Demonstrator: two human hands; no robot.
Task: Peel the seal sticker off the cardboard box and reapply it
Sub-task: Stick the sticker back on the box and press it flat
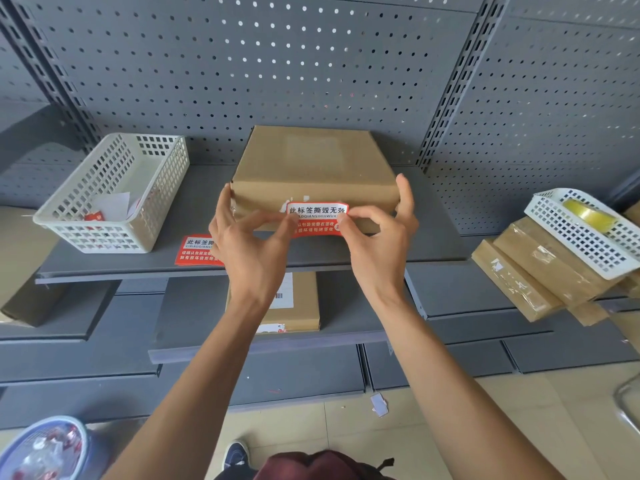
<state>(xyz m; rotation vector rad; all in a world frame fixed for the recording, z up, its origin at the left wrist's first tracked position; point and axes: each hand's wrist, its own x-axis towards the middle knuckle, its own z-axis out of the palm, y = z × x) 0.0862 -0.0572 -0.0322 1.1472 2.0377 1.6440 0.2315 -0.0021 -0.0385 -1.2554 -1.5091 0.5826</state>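
Cardboard box (313,171) on grey shelf (433,244), centre frame; red-and-white seal sticker (317,218) across its near top edge and front face. Left hand (247,239) at 9 o'clock of sticker, right hand (379,233) at 3 o'clock; both pinching sticker's ends, other fingers spread. Spare red sticker (195,251) at 8 o'clock of box; white basket (114,192) at 9 o'clock.

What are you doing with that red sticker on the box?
A person is holding the red and white rectangular seal sticker against the front of the brown cardboard box on the grey metal shelf. The left hand pinches its left end and the right hand pinches its right end. Another red sticker lies on the shelf beside a white plastic basket.
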